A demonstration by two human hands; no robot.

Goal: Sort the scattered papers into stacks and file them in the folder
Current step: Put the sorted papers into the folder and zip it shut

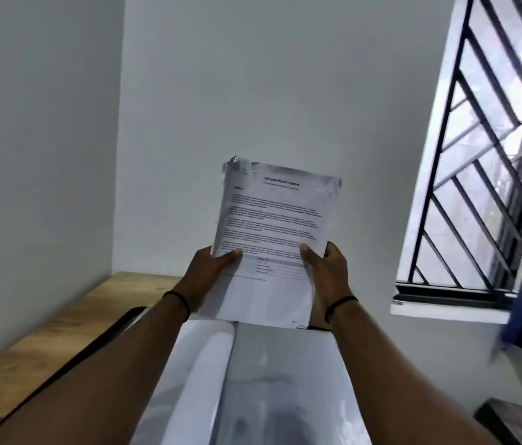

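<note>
Both hands are holding the stack of papers (272, 239) upright in the air, long axis running away from the person. The left hand (211, 274) is pinching its lower left edge, the right hand (325, 274) the lower right, thumbs lying on the printed face. The open folder (253, 380) is lying directly beneath on the wooden surface (60, 332), so the stack probably needs lowering straight down.

Both arms reach forward; left hand (210, 277) and right hand (327, 277) pinch the paper stack (272, 239), thumbs on top.
</note>
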